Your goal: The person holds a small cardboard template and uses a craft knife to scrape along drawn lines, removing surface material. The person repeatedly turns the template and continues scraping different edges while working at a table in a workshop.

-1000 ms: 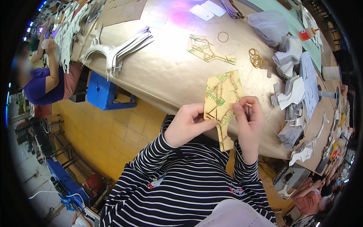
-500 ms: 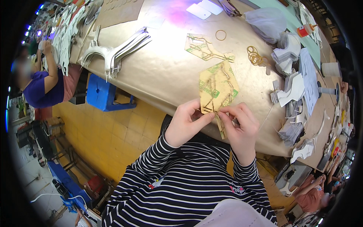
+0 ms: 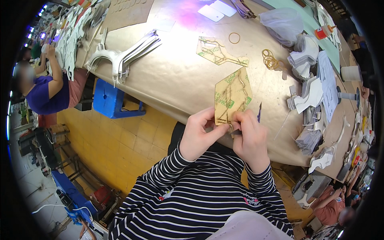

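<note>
My left hand (image 3: 200, 136) pinches the lower left edge of a yellowish template (image 3: 233, 94) with green print and dark lines drawn on it. The piece stands upright over the table edge in front of me. At its lower end my right hand (image 3: 252, 138) is closed. A dark blade-like piece (image 3: 237, 132) shows between its fingers, and a dark pointed tip (image 3: 259, 113) sticks up behind the knuckles; the tool's kind is hidden. A second, similar template (image 3: 220, 52) lies flat beyond, with a rubber band (image 3: 234, 38) beside it.
More rubber bands (image 3: 271, 60) lie to the right. Stacks of pale cut pieces (image 3: 306, 92) line the table's right side, near a clear plastic bag (image 3: 282, 24) and an orange bottle (image 3: 324, 32). White cut pieces (image 3: 120, 58) lie left, above a blue stool (image 3: 108, 100). A person (image 3: 44, 88) sits far left.
A dark pointed tool now shows at my right hand. The template has turned slightly and shifted right; its narrow lower strip is now mostly hidden by my fingers.
</note>
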`<state>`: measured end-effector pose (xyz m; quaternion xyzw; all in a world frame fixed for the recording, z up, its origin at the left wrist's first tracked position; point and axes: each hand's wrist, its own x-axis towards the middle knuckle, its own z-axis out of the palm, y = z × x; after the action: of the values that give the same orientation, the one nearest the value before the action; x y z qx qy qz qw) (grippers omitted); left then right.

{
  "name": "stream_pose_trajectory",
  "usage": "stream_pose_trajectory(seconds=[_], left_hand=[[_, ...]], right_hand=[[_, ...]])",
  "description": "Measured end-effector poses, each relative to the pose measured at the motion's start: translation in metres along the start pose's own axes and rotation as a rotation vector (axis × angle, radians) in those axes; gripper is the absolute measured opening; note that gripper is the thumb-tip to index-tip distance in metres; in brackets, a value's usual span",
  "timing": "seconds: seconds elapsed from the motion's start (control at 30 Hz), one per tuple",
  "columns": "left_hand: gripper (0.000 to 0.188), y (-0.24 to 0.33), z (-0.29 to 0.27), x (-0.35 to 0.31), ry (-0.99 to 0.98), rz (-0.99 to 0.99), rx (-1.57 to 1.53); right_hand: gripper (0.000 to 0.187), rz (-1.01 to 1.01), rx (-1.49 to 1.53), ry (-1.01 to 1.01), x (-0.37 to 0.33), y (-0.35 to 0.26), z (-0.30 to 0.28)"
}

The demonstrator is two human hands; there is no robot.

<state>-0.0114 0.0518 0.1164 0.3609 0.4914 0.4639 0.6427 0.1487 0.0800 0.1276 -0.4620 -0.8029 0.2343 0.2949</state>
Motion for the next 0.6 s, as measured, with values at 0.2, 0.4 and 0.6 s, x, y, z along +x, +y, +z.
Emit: stream_pose_trajectory(seconds=[0.2, 0.4, 0.6], left_hand=[[0.019, 0.001, -0.001, -0.002, 0.098, -0.106, -0.070], [0.022, 0.005, -0.004, 0.001, 0.142, -0.005, -0.104], [0.024, 0.003, -0.003, 0.004, 0.091, -0.005, -0.168]], right_hand=[[0.032, -0.228, -0.034, -0.088, -0.002, 0.005, 0.000], [0.014, -0.010, 0.219, 0.243, -0.003, 0.007, 0.001], [0.014, 0.524, 0.489, 0.065, 0.001, 0.008, -0.013]])
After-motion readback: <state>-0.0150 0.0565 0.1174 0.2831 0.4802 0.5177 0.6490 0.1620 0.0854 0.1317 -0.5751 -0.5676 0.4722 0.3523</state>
